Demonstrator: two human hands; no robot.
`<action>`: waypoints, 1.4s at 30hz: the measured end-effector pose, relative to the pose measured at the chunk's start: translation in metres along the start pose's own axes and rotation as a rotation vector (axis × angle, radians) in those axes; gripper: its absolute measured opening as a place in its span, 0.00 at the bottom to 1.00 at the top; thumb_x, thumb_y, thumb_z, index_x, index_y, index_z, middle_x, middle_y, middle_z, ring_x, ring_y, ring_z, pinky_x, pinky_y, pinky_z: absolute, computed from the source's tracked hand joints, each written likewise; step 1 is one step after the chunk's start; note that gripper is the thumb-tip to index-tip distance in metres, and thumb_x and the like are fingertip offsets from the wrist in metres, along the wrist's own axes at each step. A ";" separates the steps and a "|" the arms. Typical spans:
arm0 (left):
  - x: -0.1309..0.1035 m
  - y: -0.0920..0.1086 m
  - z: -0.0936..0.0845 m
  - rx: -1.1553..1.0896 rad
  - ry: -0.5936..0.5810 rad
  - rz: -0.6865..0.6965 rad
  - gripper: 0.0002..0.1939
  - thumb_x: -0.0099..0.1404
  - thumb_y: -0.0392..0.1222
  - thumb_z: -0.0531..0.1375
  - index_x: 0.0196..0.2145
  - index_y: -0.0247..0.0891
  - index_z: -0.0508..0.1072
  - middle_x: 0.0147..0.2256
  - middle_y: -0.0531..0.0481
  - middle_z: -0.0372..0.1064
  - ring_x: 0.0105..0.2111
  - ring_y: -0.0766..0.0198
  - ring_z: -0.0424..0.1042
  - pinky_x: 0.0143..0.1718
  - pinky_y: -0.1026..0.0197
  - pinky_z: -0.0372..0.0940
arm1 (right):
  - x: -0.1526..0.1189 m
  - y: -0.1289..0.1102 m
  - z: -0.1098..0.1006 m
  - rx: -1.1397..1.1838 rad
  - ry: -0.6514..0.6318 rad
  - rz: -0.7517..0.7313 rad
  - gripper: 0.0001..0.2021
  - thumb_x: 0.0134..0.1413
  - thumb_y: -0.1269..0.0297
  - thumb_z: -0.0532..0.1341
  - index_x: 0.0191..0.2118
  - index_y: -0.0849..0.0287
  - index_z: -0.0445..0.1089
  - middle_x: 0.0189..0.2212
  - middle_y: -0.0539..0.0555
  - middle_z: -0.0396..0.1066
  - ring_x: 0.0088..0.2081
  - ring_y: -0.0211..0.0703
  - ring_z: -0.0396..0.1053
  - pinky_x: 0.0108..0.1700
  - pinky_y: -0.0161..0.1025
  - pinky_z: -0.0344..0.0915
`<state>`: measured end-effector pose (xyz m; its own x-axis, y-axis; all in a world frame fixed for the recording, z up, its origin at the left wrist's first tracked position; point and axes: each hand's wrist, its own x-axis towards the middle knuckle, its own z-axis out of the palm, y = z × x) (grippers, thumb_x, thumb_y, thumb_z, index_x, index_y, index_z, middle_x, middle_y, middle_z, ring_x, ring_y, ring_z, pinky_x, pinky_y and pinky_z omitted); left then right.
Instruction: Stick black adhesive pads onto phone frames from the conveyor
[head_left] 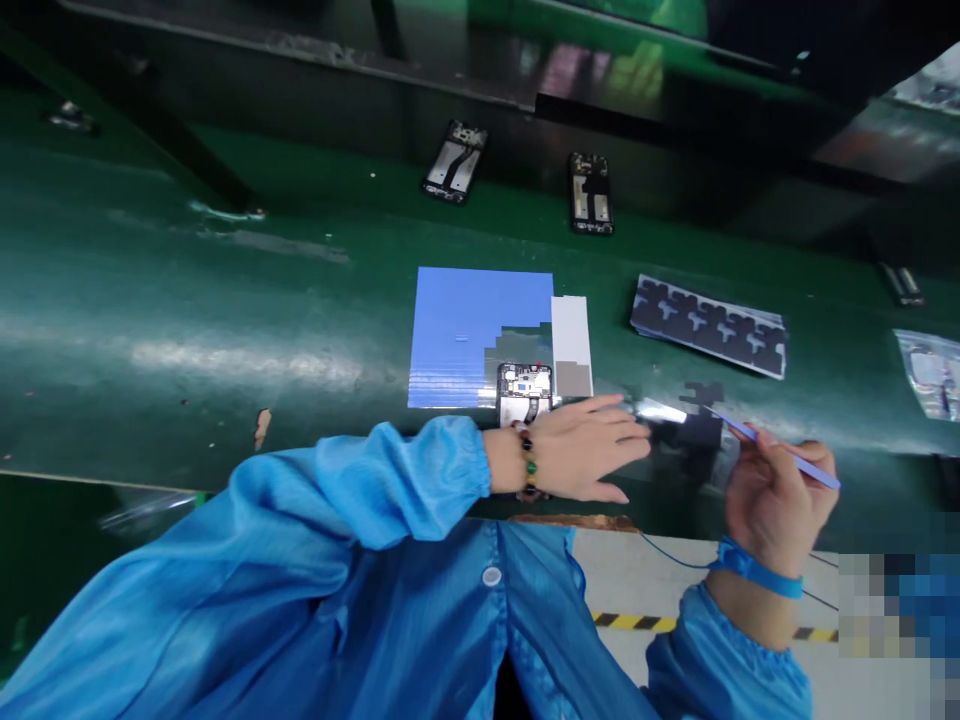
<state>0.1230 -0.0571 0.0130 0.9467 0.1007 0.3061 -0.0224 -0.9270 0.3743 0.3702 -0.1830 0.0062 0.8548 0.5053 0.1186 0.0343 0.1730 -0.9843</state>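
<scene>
My left hand (589,448) reaches across to the right, palm down with fingers spread. Its wrist, wearing a beaded bracelet, passes over the lower part of an opened phone (524,382), so that end is hidden. In my right hand (780,492) is a slim purple pair of tweezers (814,470), pointing left. Their tip is at the upper edge of a dark cut-out sticker (699,432) on what looks like clear film. Between my left fingertips and that sticker there is a bright glare on the film.
Behind the phone lie a blue sheet (480,300) and a white card (571,325). A stack of dark sticker sheets (709,325) rests at right. Farther back are two opened phones (456,162), (591,195). A clear bag (934,375) lies far right on the green bench (187,300).
</scene>
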 end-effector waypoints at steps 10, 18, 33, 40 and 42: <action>-0.099 -0.059 -0.062 -0.115 0.091 -0.456 0.16 0.71 0.45 0.66 0.53 0.41 0.71 0.54 0.47 0.76 0.54 0.52 0.71 0.54 0.50 0.61 | -0.088 0.000 0.090 -0.068 -0.261 0.121 0.18 0.48 0.65 0.78 0.29 0.54 0.65 0.26 0.43 0.76 0.39 0.42 0.81 0.71 0.58 0.61; -0.103 -0.056 -0.054 -0.157 0.126 -0.480 0.16 0.69 0.40 0.66 0.53 0.40 0.71 0.49 0.48 0.77 0.52 0.54 0.72 0.52 0.52 0.59 | -0.112 0.002 0.121 -0.118 -0.286 0.083 0.17 0.52 0.66 0.75 0.30 0.54 0.64 0.27 0.46 0.77 0.40 0.44 0.81 0.68 0.57 0.65; -0.104 -0.056 -0.053 -0.139 0.135 -0.464 0.14 0.69 0.40 0.65 0.52 0.42 0.73 0.52 0.49 0.79 0.51 0.54 0.71 0.52 0.51 0.59 | -0.133 0.007 0.133 -0.148 -0.206 0.058 0.16 0.54 0.67 0.73 0.30 0.53 0.63 0.28 0.46 0.76 0.40 0.45 0.81 0.64 0.57 0.70; -0.105 -0.058 -0.052 -0.125 0.144 -0.448 0.14 0.69 0.41 0.66 0.51 0.42 0.73 0.52 0.50 0.79 0.50 0.54 0.72 0.51 0.51 0.59 | -0.133 0.008 0.132 -0.155 -0.197 0.066 0.16 0.53 0.66 0.74 0.30 0.53 0.64 0.28 0.46 0.77 0.40 0.46 0.82 0.65 0.58 0.69; -0.106 -0.058 -0.052 -0.120 0.148 -0.448 0.14 0.69 0.41 0.66 0.51 0.42 0.73 0.52 0.50 0.79 0.50 0.54 0.72 0.52 0.51 0.59 | -0.133 0.009 0.132 -0.157 -0.202 0.069 0.16 0.54 0.66 0.74 0.30 0.53 0.63 0.28 0.46 0.76 0.41 0.46 0.81 0.63 0.56 0.71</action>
<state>0.0077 0.0048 0.0044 0.8160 0.5388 0.2095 0.3319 -0.7334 0.5933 0.1885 -0.1373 -0.0008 0.7376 0.6727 0.0589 0.0732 0.0070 -0.9973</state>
